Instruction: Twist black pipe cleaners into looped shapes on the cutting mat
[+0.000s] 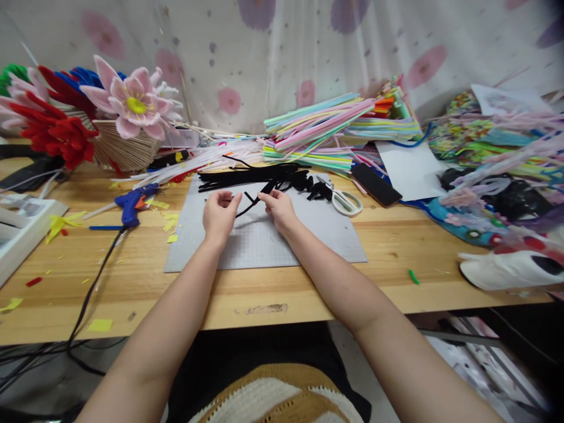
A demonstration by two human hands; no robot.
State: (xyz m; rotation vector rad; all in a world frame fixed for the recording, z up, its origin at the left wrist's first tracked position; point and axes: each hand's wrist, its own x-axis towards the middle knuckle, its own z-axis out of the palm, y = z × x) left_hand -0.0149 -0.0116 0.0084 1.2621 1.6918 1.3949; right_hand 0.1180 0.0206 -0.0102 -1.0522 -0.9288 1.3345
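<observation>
Over the grey cutting mat (pixel 207 255), my right hand (pixel 282 211) pinches a black pipe cleaner (pixel 253 204) between thumb and fingertips. The stem slopes down toward my left hand (pixel 220 214), whose fingers are curled around its lower end; their exact grip is partly hidden. A short black piece sticks up beside the stem. Just behind both hands lies a bundle of black pipe cleaners (pixel 247 176). Several fluffy black shaped pieces (pixel 319 191) sit to the right of that bundle, next to scissors (pixel 346 202) with pale handles.
A blue glue gun (pixel 130 205) with a trailing cable lies left of the mat. Pipe-cleaner flowers (pixel 136 106) stand at the back left, pastel pipe cleaners (pixel 317 126) at the back. A dark phone-like slab (pixel 376 184), white paper (pixel 409 167) and a white bottle (pixel 506 270) lie right.
</observation>
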